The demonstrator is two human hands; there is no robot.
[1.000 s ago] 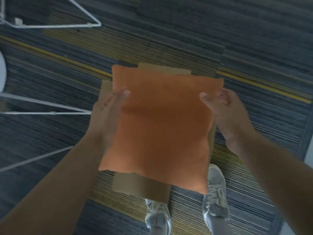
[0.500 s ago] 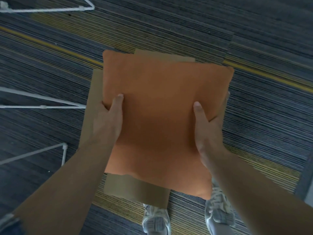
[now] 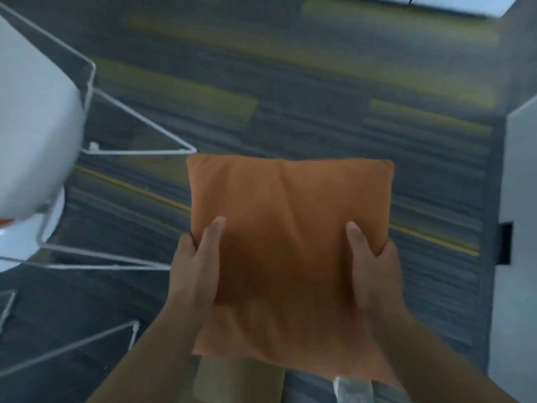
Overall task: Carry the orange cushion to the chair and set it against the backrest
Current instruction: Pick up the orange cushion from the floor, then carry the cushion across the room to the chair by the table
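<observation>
Orange fabric, soft and creased, is filling the middle of the view: the cushion [image 3: 290,242] is being held up off the floor, face toward the camera. The left hand [image 3: 194,269] is grasping its left edge, thumb pressing onto the front, fingers wrapping behind and out of sight. The right hand [image 3: 374,271] is gripping the right edge the same way, thumb lying on the front. Both forearms are reaching up from the bottom corners.

Below the cushion's lower edge a piece of brown cardboard [image 3: 238,379] is lying on the floor, partly covered by the cushion. Just right of it, the toe of a pale shoe [image 3: 353,388] is showing.

The carpet [image 3: 290,112] is dark grey with yellow stripes, blurred toward the top.

To the left, well apart from the cushion, the white shell of a chair [image 3: 35,126] is curving into view, with its thin white wire legs [image 3: 139,152] spreading over the carpet. The cushion is not touching the chair. A small orange patch [image 3: 5,221] is peeking out under the shell; cannot tell what it is.

Along the right edge a pale panel [image 3: 520,199] is standing, with a dark slot in it.
</observation>
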